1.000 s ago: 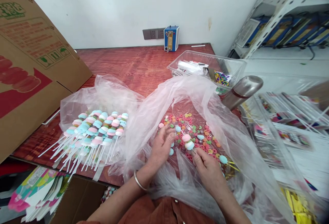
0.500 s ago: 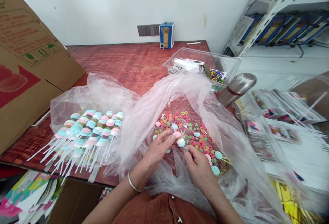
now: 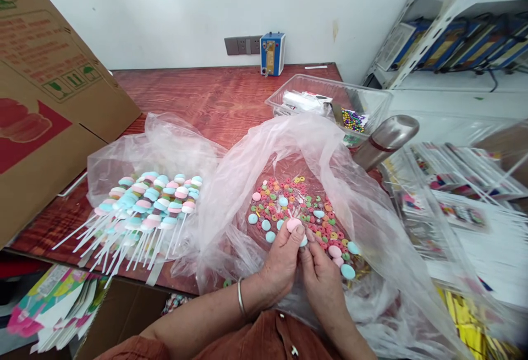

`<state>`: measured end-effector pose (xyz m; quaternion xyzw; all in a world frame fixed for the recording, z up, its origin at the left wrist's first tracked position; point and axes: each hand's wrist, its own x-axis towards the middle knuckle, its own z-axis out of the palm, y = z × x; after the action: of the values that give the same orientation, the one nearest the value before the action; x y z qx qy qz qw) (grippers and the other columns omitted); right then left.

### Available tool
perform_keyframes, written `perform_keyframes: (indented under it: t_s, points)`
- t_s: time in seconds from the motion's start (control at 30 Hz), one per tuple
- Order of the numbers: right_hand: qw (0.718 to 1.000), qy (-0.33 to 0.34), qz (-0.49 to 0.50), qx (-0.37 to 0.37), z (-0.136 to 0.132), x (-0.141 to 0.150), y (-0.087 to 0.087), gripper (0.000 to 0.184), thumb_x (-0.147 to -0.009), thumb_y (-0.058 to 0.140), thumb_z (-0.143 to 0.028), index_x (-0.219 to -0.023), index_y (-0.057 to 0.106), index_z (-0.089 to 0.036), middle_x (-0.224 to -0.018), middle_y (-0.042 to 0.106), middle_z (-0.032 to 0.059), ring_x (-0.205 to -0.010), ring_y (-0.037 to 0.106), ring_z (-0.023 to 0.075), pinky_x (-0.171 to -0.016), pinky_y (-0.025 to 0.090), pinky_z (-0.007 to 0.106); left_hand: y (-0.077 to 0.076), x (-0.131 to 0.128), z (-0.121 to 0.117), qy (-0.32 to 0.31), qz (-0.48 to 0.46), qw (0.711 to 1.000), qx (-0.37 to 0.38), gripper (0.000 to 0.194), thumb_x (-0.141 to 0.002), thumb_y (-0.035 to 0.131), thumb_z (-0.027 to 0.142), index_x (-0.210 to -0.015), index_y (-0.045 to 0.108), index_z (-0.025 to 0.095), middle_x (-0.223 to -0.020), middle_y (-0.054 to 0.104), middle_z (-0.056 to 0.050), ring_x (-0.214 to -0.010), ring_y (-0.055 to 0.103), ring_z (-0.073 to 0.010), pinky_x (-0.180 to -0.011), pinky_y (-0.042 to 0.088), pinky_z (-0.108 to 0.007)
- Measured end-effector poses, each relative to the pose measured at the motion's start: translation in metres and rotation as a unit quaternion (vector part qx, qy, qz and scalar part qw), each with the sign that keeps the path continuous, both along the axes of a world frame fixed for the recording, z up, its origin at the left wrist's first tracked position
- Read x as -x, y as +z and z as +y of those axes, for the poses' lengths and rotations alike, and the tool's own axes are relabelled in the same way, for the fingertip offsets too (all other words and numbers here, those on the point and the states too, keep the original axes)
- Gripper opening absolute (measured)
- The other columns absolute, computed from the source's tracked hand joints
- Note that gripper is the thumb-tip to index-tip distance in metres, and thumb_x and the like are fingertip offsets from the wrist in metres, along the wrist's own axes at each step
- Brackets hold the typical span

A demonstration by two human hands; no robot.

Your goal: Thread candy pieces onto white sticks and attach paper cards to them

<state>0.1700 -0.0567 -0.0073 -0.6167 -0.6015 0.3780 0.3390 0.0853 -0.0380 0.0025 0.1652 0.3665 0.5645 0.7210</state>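
My left hand (image 3: 280, 265) is closed, thumb and fingers around pink and blue marshmallows (image 3: 293, 224). Pressed up against it, my right hand (image 3: 324, 274) is closed too, its fingertips at the blue marshmallow's lower side; any stick between them is hidden. Both hands are over a clear plastic bag (image 3: 223, 200) spread on the table. On it, beyond my fingers, lie many small coloured rings (image 3: 330, 222) and loose pink and blue marshmallows (image 3: 347, 271). To the left, a pile of finished-looking marshmallow skewers (image 3: 152, 200) on white sticks rests on more plastic.
A cardboard box (image 3: 53, 85) stands at the left. Behind the bag are a clear plastic tray (image 3: 289, 82) and a steel flask (image 3: 388, 140), leaning. A blue box-like device (image 3: 272, 54) sits by the wall. Packaged goods (image 3: 462, 211) lie at the right, below a metal shelf (image 3: 437, 30).
My hands have come together and slightly down and right, closing over the marshmallows. The left hand now wraps round them, hiding more of the blue one. The view has shifted slightly.
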Motion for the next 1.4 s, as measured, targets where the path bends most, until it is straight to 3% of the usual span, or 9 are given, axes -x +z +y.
perform_keyframes:
  t_s: [0.17, 0.27, 0.33, 0.5, 0.63, 0.8, 0.97, 1.17, 1.4]
  points:
    - [0.999, 0.02, 0.013, 0.022, 0.004, -0.002, 0.004, 0.036, -0.096, 0.038, -0.044, -0.091, 0.065, -0.02, -0.091, 0.07, 0.0091, -0.088, 0.063, 0.0233, -0.082, 0.048, 0.033, 0.003, 0.011, 0.003, -0.032, 0.077, 0.996, -0.035, 0.03, -0.089, 0.06, 0.045, -0.102, 0.061, 0.017, -0.101, 0.068, -0.007, -0.095, 0.063, -0.0192, -0.092, 0.046, -0.034]
    - [0.998, 0.025, 0.008, 0.053, 0.011, -0.007, 0.008, 0.03, -0.094, 0.044, -0.044, -0.082, 0.059, -0.021, -0.074, 0.064, 0.0018, -0.069, 0.056, 0.018, -0.065, 0.043, 0.027, 0.004, 0.043, 0.01, -0.041, 0.227, 0.969, -0.088, 0.044, -0.086, 0.066, 0.038, -0.125, 0.055, 0.022, -0.12, 0.064, -0.01, -0.096, 0.063, -0.0207, -0.093, 0.047, -0.039]
    - [0.997, 0.029, -0.014, 0.072, 0.015, -0.008, 0.007, 0.024, -0.091, 0.048, -0.04, -0.079, 0.056, -0.021, -0.067, 0.059, -0.0011, -0.064, 0.052, 0.0163, -0.061, 0.039, 0.025, 0.003, 0.071, 0.015, -0.018, 0.405, 0.905, -0.129, 0.042, -0.087, 0.064, 0.03, -0.128, 0.055, 0.024, -0.121, 0.063, -0.01, -0.103, 0.062, -0.0232, -0.097, 0.046, -0.041]
    - [0.993, 0.079, -0.049, 0.076, 0.03, 0.009, -0.001, 0.016, -0.085, 0.048, -0.031, -0.075, 0.055, -0.021, -0.067, 0.06, -0.0016, -0.064, 0.052, 0.0161, -0.062, 0.035, 0.025, -0.007, 0.115, 0.02, -0.067, 0.714, 0.663, -0.213, 0.026, -0.087, 0.051, 0.008, -0.103, 0.067, 0.021, -0.109, 0.065, -0.009, -0.106, 0.058, -0.0265, -0.096, 0.046, -0.043]
    - [0.99, 0.091, -0.086, 0.063, 0.038, 0.022, -0.005, 0.02, -0.086, 0.042, -0.031, -0.07, 0.05, -0.021, -0.067, 0.059, 0.0, -0.064, 0.051, 0.0164, -0.061, 0.031, 0.025, -0.014, 0.117, 0.022, -0.092, 0.776, 0.586, -0.216, 0.024, -0.089, 0.047, 0.007, -0.1, 0.064, 0.019, -0.108, 0.065, -0.009, -0.1, 0.06, -0.0237, -0.091, 0.049, -0.039]
    - [0.985, 0.12, -0.113, 0.059, 0.023, 0.003, -0.006, 0.02, -0.085, 0.037, -0.024, -0.066, 0.044, -0.022, -0.066, 0.056, 0.0, -0.064, 0.05, 0.0164, -0.061, 0.03, 0.026, -0.007, 0.115, 0.024, -0.115, 0.797, 0.55, -0.219, 0.018, -0.087, 0.052, 0.008, -0.096, 0.063, 0.018, -0.11, 0.064, -0.01, -0.1, 0.061, -0.0247, -0.088, 0.049, -0.038]
    - [0.988, 0.084, -0.09, 0.096, -0.003, -0.036, -0.009, 0.027, -0.088, 0.036, -0.032, -0.072, 0.054, -0.021, -0.069, 0.061, 0.0021, -0.067, 0.056, 0.0186, -0.063, 0.037, 0.027, 0.002, 0.1, 0.038, -0.117, 0.783, 0.557, -0.251, 0.014, -0.09, 0.054, 0.015, -0.096, 0.067, 0.018, -0.1, 0.065, -0.009, -0.097, 0.059, -0.0255, -0.088, 0.047, -0.04]
    - [0.993, -0.029, -0.029, 0.114, -0.014, -0.071, -0.004, 0.04, -0.087, 0.043, -0.048, -0.09, 0.068, -0.017, -0.078, 0.069, 0.0061, -0.077, 0.062, 0.024, -0.07, 0.045, 0.029, -0.012, 0.067, 0.067, -0.153, 0.736, 0.582, -0.31, 0.024, -0.092, 0.048, 0.011, -0.091, 0.07, 0.019, -0.09, 0.066, -0.007, -0.088, 0.059, -0.0213, -0.083, 0.047, -0.035]
    - [0.994, -0.018, -0.013, 0.112, -0.017, -0.071, -0.006, 0.04, -0.088, 0.043, -0.048, -0.09, 0.069, -0.018, -0.074, 0.067, 0.0036, -0.072, 0.06, 0.0223, -0.067, 0.044, 0.028, -0.018, 0.057, 0.07, -0.223, 0.737, 0.547, -0.33, 0.023, -0.091, 0.05, 0.011, -0.093, 0.071, 0.019, -0.093, 0.067, -0.008, -0.091, 0.059, -0.0225, -0.085, 0.045, -0.036]
